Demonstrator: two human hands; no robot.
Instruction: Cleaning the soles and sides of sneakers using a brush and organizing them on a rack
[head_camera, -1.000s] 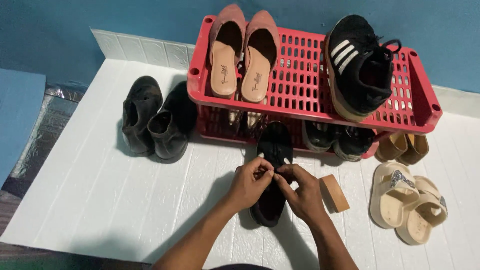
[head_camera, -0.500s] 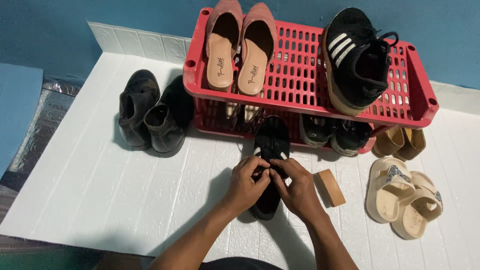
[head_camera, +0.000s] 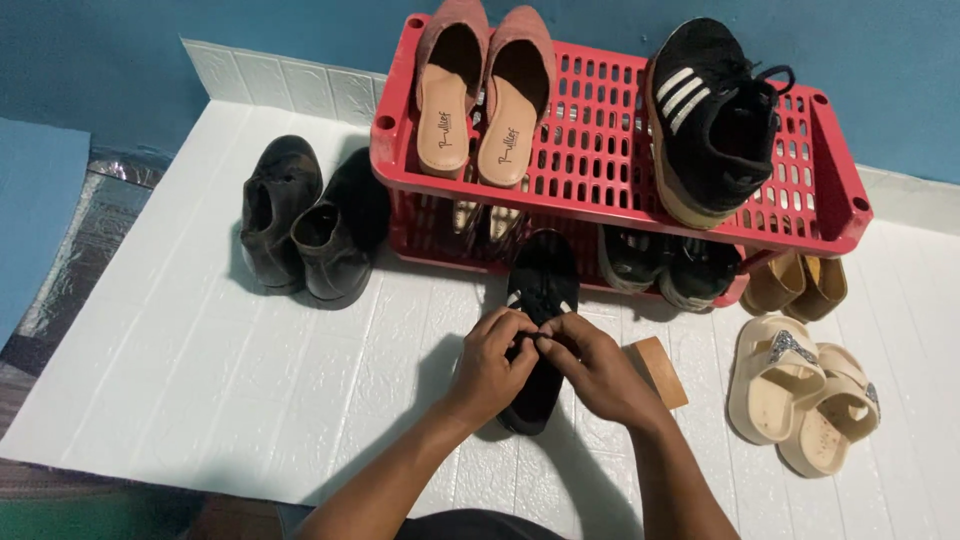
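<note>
A black sneaker (head_camera: 541, 275) lies on the white mat in front of the red rack, toe pointing to the rack. My left hand (head_camera: 492, 362) and my right hand (head_camera: 597, 366) meet over its middle, fingertips pinched on its black laces. The hands hide most of the shoe's opening. Its matching black sneaker with white stripes (head_camera: 712, 115) stands on the rack's top shelf at the right.
The red plastic shoe rack (head_camera: 600, 170) carries pink mules (head_camera: 478, 90) on top and dark shoes below. Black leather shoes (head_camera: 305, 225) stand left of it, beige sandals (head_camera: 800, 395) and tan shoes (head_camera: 797, 283) right. A wooden brush block (head_camera: 660, 370) lies beside my right hand.
My hands stay on the laces, fingers shifting slightly. The view has drifted a little; the shoe has not moved.
</note>
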